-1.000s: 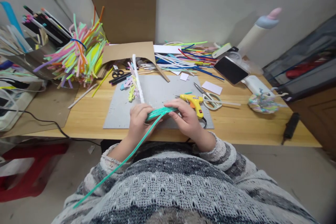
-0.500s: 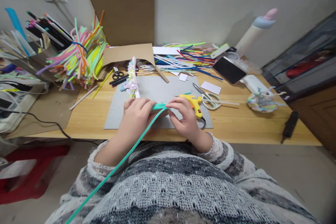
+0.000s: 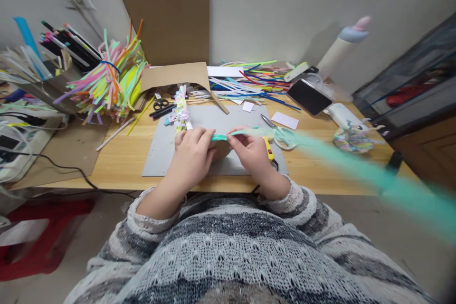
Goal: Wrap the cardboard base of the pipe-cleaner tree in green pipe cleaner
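Both hands work at a green pipe cleaner above the grey mat. My left hand is closed on the left part of its stacked strands, which lie along the top of a brown piece, apparently cardboard. My right hand pinches the strand at the right end, thumb against fingers. From there its long loose tail sweeps off to the right, smeared by motion. Behind the right hand the yellow glue gun is mostly covered. A flowery pastel pipe-cleaner piece stands just beyond the left hand.
Light-handled scissors and a white card lie right of the grey mat. A phone leans farther back. At the left stands a tied bundle of coloured pipe cleaners; loose ones lie along the wall.
The green tail has swung from the lower left, across my lap, to the right side. My right hand has turned and now covers more of the glue gun.
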Available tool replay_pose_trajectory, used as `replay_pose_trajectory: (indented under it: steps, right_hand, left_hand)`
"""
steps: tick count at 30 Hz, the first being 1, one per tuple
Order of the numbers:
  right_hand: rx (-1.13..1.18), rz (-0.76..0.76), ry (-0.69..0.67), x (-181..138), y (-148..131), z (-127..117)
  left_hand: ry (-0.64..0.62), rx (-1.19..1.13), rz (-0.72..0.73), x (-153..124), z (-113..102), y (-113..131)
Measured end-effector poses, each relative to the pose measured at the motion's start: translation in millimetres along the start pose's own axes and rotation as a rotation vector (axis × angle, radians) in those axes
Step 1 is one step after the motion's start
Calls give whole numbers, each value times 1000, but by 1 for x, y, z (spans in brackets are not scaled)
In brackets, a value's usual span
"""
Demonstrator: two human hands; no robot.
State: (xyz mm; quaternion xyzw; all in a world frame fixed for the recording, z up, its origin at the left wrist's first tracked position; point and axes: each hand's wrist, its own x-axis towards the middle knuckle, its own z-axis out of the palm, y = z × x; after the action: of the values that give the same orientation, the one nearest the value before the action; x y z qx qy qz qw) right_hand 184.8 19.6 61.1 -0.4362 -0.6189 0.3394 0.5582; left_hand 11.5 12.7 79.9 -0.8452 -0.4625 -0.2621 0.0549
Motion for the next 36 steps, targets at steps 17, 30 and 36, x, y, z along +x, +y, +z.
replay_pose_trajectory:
  steps: [17, 30, 36]
  right_hand:
    - [355, 294, -45, 17, -1, 5]
    - [-879, 161, -18, -9, 23, -72]
    - [-992, 331, -80, -22, 44, -81]
  left_hand:
    - [259, -56, -232, 13, 27, 13]
    - [279, -339, -311, -7, 9, -21]
    - [359, -486, -435, -19, 28, -23]
